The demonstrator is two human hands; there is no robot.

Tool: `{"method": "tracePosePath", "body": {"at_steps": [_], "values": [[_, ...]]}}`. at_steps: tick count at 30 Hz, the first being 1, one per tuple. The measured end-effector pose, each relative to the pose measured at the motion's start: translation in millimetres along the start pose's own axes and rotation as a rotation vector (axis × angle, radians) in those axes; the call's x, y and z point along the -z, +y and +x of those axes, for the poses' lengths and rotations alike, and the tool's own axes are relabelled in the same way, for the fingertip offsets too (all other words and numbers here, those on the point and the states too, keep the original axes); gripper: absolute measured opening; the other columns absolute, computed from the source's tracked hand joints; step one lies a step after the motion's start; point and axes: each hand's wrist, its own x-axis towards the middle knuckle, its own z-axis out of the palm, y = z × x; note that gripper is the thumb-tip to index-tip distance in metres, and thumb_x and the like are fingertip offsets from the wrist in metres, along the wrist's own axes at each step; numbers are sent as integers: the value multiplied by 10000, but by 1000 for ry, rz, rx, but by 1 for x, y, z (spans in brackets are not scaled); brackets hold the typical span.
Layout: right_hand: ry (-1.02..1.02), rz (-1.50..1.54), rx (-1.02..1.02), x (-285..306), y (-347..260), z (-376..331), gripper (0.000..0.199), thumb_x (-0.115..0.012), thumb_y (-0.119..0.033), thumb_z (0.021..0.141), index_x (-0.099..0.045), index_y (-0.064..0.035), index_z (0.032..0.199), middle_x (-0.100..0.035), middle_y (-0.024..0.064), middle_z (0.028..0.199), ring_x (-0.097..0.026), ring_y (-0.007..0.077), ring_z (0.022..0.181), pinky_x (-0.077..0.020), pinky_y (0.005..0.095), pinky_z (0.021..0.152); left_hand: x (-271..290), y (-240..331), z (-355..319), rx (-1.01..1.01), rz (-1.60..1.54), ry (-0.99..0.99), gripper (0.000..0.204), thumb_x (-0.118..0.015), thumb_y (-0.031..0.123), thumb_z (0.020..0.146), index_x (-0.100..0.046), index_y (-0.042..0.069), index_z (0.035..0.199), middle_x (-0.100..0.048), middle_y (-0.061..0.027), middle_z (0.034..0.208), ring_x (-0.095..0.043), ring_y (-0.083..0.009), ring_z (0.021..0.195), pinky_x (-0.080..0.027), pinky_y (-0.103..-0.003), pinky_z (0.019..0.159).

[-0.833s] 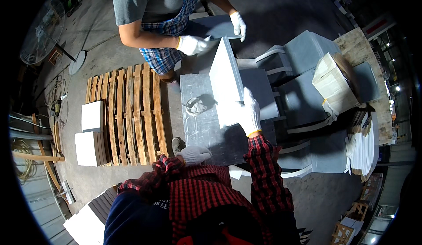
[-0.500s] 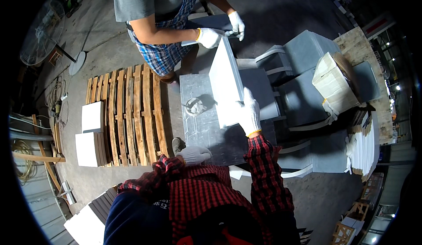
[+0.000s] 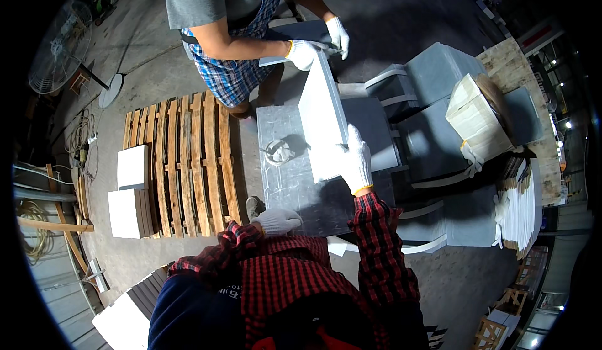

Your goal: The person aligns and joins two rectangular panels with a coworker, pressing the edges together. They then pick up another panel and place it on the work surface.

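The right hand point(image 3: 357, 162), in a white knit glove, has its fingers spread flat over the near end of a long pale panel point(image 3: 323, 121) that stands tilted on its edge over the grey metal table point(image 3: 295, 187), while a co-worker's gloved hands point(image 3: 304, 54) grip the far end. The left hand point(image 3: 276, 220) rests loosely curled and empty at the table's near edge (no help from there). With only a flat palm steadying it, the panel could tip sideways or slide, perhaps onto the small round tin point(image 3: 278, 151) just beside it.
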Motion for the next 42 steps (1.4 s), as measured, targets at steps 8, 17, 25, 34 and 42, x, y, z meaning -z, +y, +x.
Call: {"method": "tracePosePath", "body": {"at_steps": [8, 17, 25, 34, 42], "values": [[22, -4, 24, -2, 0, -1, 562, -651, -237, 854, -495, -5, 1342, -699, 267, 960, -689, 435, 875, -556, 497, 778, 0, -3, 3, 27, 13, -24, 473, -466, 406, 998, -660, 58, 1253, -720, -107, 1074, -686, -212, 903, -526, -324, 868], [58, -45, 61, -1, -2, -2, 539, -647, -213, 851, -496, -26, 1334, -705, 253, 958, -693, 426, 870, -562, 493, 757, 5, 10, -3, 5, 77, -59, 403, -426, 291, 1005, -629, 28, 1231, -688, -122, 1116, -685, -238, 930, -534, -332, 876], [37, -11, 27, -1, -1, -1, 546, -655, -218, 845, -497, -31, 1332, -708, 249, 944, -696, 428, 850, -565, 493, 742, 5, 7, -2, 51, -46, -51, 500, -474, 434, 988, -656, 45, 1245, -717, -132, 1040, -676, -238, 912, -517, -342, 869], [8, 13, 8, 1, 0, 0, 535, -643, -186, 852, -490, -30, 1340, -707, 255, 947, -696, 431, 858, -564, 494, 752, 4, 4, 1, 22, 10, -53, 494, -449, 403, 1001, -647, 49, 1283, -719, -115, 1049, -675, -212, 896, -522, -321, 861], [3, -13, 11, 3, 0, 0, 544, -648, -186, 850, -485, -13, 1339, -705, 258, 940, -698, 428, 850, -563, 493, 753, 5, 7, -2, -63, 122, -44, 388, -434, 289, 1001, -641, 34, 1208, -680, -128, 1149, -670, -270, 988, -525, -349, 892]]}}
